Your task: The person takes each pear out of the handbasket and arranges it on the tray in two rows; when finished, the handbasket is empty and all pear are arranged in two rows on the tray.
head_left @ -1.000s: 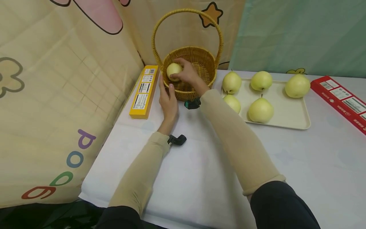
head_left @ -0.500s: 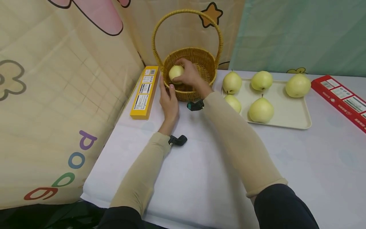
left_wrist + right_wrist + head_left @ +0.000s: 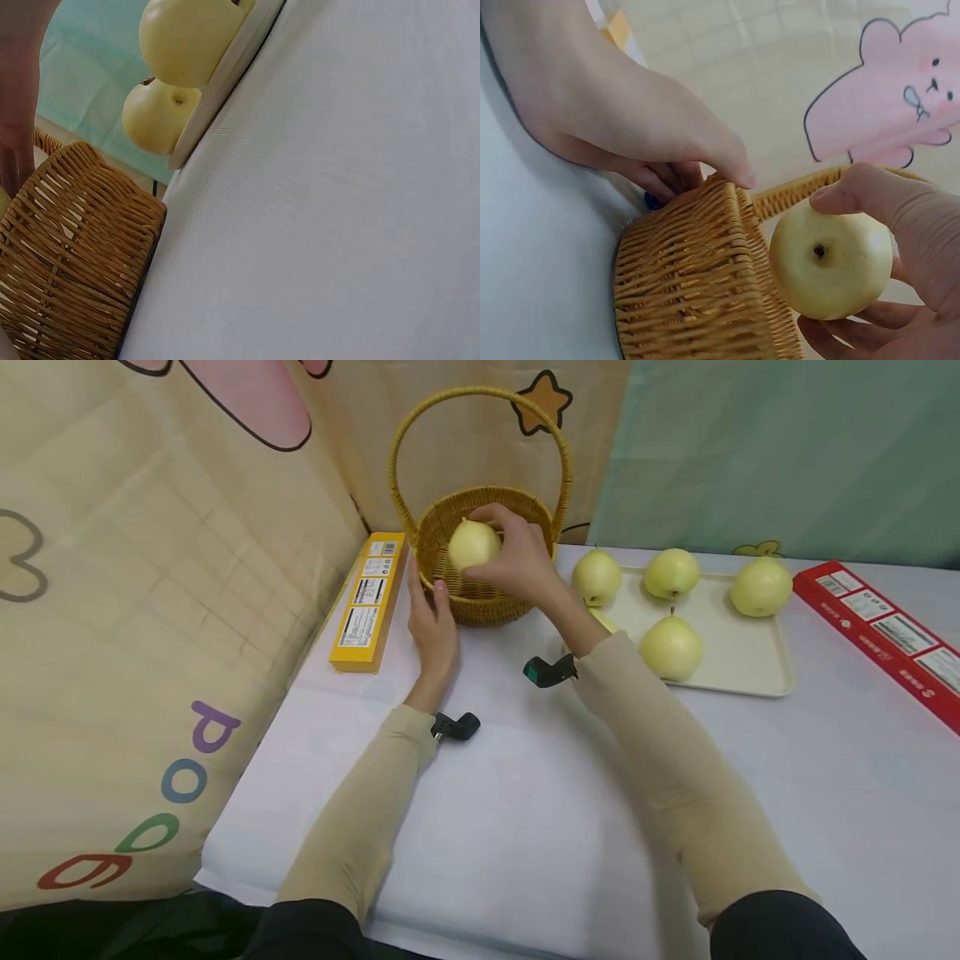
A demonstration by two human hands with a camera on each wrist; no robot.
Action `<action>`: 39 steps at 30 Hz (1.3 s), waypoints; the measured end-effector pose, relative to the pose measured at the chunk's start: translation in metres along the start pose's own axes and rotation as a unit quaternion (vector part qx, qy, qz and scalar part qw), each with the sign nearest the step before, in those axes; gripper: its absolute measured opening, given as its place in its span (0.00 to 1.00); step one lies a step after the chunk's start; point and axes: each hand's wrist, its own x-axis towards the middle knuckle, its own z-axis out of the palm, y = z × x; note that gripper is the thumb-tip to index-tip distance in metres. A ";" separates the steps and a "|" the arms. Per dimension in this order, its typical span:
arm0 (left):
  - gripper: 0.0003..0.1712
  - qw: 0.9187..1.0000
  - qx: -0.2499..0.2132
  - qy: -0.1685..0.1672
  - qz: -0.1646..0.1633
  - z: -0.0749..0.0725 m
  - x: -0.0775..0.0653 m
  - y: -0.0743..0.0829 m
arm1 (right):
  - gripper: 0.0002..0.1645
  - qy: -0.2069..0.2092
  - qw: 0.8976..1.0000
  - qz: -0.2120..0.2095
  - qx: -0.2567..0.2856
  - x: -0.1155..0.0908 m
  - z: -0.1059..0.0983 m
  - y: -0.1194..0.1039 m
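Observation:
In the head view my right hand (image 3: 517,556) holds a pale yellow pear (image 3: 474,544) over the mouth of a wicker basket (image 3: 491,610) with a tall hoop handle. Seen from the right wrist, the thumb lies on top of the pear (image 3: 831,259) and the fingers reach beneath it, with its dark-centred end facing the camera. My left hand (image 3: 433,631) holds the basket's near left side. Its thumb touches the rim in the right wrist view, while the other fingers go round the outer wall, partly hidden. Basket weave (image 3: 82,247) fills the left wrist view's lower left.
Right of the basket, a cream tray (image 3: 750,664) carries several pears, one partly hidden by my right forearm. A yellow box (image 3: 369,602) lies close to the basket's left; a red box (image 3: 885,627) lies beyond the tray. Printed curtains (image 3: 750,452) stand behind the table.
The pear has come up out of the basket's left side, slightly rightward and nearer the head camera, in my right hand. The right forearm has drawn back rightward; my left hand stays at the basket.

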 end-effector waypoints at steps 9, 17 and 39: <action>0.37 1.000 -0.005 -0.004 -0.007 -0.003 0.005 -0.003 | 0.43 0.030 0.999 -0.028 0.005 -0.043 -0.036 0.001; 0.36 1.000 -0.007 0.004 -0.001 -0.006 0.006 -0.006 | 0.42 0.039 0.999 -0.013 0.017 -0.082 -0.069 0.019; 0.36 1.000 -0.015 -0.006 0.013 -0.003 0.006 -0.006 | 0.44 0.139 0.986 0.080 -0.038 -0.173 -0.145 0.076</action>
